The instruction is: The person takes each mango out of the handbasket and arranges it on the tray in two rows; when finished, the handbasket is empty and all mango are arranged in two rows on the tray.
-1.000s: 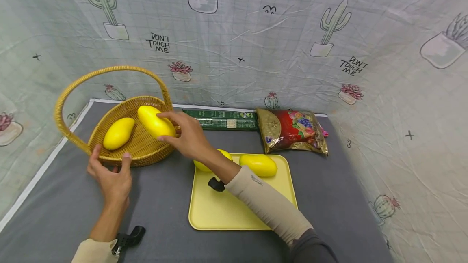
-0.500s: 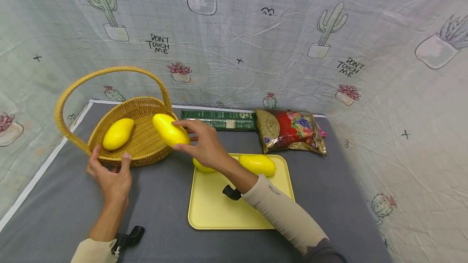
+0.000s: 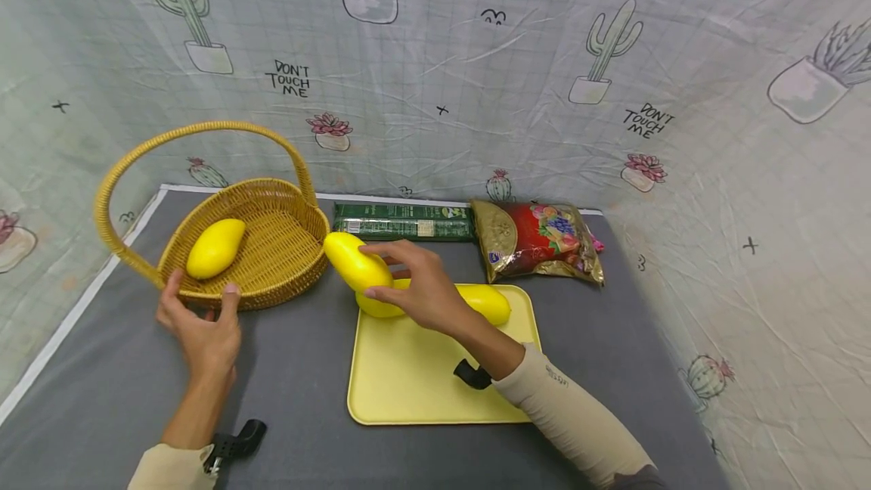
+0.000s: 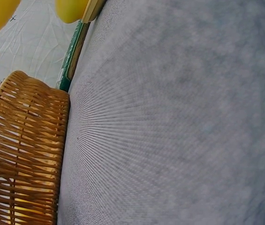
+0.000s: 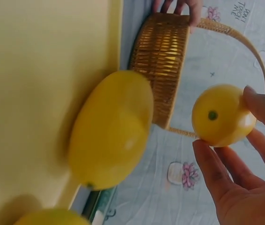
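My right hand (image 3: pixel 425 286) pinches a yellow mango (image 3: pixel 357 262) between thumb and fingers, in the air over the tray's back left corner. In the right wrist view the held mango (image 5: pixel 223 115) shows its green stem end. Below it lies a second mango (image 3: pixel 378 305), partly hidden, and a third mango (image 3: pixel 486 303) is to its right, both on the yellow tray (image 3: pixel 408 392). My left hand (image 3: pixel 204 331) grips the near rim of the wicker basket (image 3: pixel 286 289), thumb and fingers at the edge. Inside the basket's left side rests another mango (image 3: pixel 216 248).
Behind the tray lies a long green packet (image 3: pixel 404 222). To its right is a gold and red bag (image 3: pixel 537 240). The basket's tall handle (image 3: pixel 204 127) arches over it. A printed cloth (image 3: pixel 442 59) hangs behind the grey table (image 3: pixel 292 384).
My right hand has carried the mango rightward and toward me, from over the basket to over the tray's back left corner. The left hand stays on the basket rim.
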Action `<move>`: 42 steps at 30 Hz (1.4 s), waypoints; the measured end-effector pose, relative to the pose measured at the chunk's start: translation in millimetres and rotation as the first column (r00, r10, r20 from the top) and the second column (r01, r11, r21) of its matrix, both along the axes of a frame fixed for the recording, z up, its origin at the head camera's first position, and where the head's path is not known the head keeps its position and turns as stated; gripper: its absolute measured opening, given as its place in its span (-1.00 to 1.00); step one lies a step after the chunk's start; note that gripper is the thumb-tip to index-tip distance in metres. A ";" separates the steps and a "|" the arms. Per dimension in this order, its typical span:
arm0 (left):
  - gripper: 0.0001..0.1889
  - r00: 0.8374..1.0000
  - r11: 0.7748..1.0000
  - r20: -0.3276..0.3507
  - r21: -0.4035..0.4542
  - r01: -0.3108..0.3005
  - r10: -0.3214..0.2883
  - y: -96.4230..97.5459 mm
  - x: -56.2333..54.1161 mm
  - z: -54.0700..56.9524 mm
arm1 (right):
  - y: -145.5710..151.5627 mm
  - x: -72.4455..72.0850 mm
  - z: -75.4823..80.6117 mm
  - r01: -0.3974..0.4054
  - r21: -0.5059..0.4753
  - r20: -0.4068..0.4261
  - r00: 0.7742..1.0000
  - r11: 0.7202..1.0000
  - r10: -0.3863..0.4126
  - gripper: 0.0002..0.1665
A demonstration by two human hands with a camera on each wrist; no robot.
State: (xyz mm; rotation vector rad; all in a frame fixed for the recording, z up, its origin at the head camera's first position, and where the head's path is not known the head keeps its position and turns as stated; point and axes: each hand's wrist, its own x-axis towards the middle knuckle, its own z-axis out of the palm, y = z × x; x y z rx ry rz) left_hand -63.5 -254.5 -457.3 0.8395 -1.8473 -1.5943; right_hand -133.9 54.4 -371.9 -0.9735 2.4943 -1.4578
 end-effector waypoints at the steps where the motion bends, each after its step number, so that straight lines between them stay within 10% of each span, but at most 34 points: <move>1: -0.21 1.000 1.000 -0.001 0.000 0.000 0.000 -0.2 0.1 0.1 | 3.5 0.8 -0.9 0.003 0.004 0.001 1.000 1.000 -0.003 -0.30; 42: -0.22 1.000 1.000 -0.015 0.022 0.018 -0.017 -2.3 -0.4 1.2 | 64.7 35.1 -50.0 -0.240 0.219 0.090 0.970 0.946 0.226 -0.31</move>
